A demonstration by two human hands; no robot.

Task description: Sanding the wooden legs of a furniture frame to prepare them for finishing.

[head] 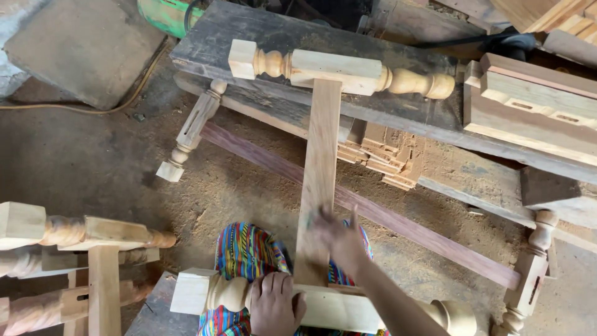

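Pale timber throughout. Nearest, left hand (273, 305) clamped over near turned leg (323, 306), long axis running left to right across the lap. Right hand (339, 239) blurred, fingers spread flat on flat rail (318, 180), gripping nothing. Rail's long axis pointing straight away, joining far turned leg (339, 73), itself lying crosswise on dark plank bench (398, 106). Further right, slotted wooden block (532, 106) on that bench.
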